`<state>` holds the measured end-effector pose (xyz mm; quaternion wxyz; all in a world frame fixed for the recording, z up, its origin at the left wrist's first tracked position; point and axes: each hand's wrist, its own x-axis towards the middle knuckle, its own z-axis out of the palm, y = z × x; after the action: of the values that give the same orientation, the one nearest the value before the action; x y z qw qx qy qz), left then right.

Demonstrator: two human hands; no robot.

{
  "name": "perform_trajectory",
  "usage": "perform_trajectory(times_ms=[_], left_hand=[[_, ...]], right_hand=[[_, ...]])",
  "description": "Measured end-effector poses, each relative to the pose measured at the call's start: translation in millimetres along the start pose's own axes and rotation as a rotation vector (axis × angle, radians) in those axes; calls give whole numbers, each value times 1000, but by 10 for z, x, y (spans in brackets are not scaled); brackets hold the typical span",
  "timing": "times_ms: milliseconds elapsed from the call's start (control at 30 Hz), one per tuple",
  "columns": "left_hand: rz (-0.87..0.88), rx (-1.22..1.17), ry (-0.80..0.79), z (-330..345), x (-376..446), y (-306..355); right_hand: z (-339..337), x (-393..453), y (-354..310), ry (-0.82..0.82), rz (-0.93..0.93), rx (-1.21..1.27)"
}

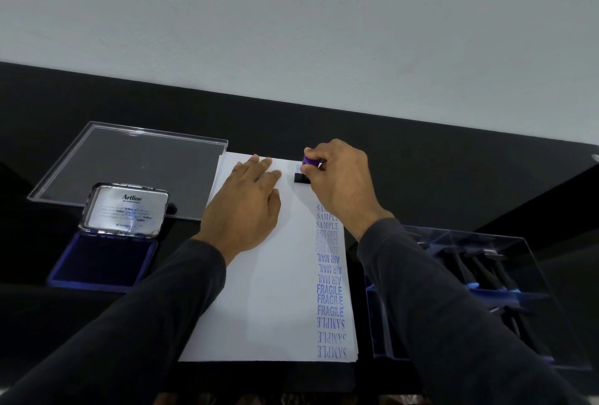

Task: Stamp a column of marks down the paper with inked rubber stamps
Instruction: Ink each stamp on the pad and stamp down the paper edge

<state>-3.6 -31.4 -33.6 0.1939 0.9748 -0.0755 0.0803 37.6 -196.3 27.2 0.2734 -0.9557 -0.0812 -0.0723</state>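
Observation:
A white sheet of paper [275, 291] lies on the black desk, on a small stack of sheets. Down its right side runs a column of blue marks [330, 294]: SAMPLE, FAX OUT, AIR MAIL, FRAGILE, SAMPLE. My right hand [340, 178] grips a rubber stamp [306, 169] with a purple top and a black base, set on the paper near its top right corner. A faint blue mark shows just above the stamp. My left hand [249, 203] rests flat on the upper part of the sheet, fingers straight. An open blue ink pad [103, 262] sits at the left.
The ink pad's metal lid [124, 210] stands raised, labelled Artline. A clear acrylic lid [129, 165] lies flat behind it. At the right a clear box [479, 291] holds several dark stamps. A pale wall rises behind the desk's far edge [324, 103].

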Motion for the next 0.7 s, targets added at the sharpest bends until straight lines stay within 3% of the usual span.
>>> perform_trajectory(times_ms=[700], left_hand=[[-21, 0, -16, -10, -1, 11]], right_hand=[[-7, 7, -18, -3, 27, 7]])
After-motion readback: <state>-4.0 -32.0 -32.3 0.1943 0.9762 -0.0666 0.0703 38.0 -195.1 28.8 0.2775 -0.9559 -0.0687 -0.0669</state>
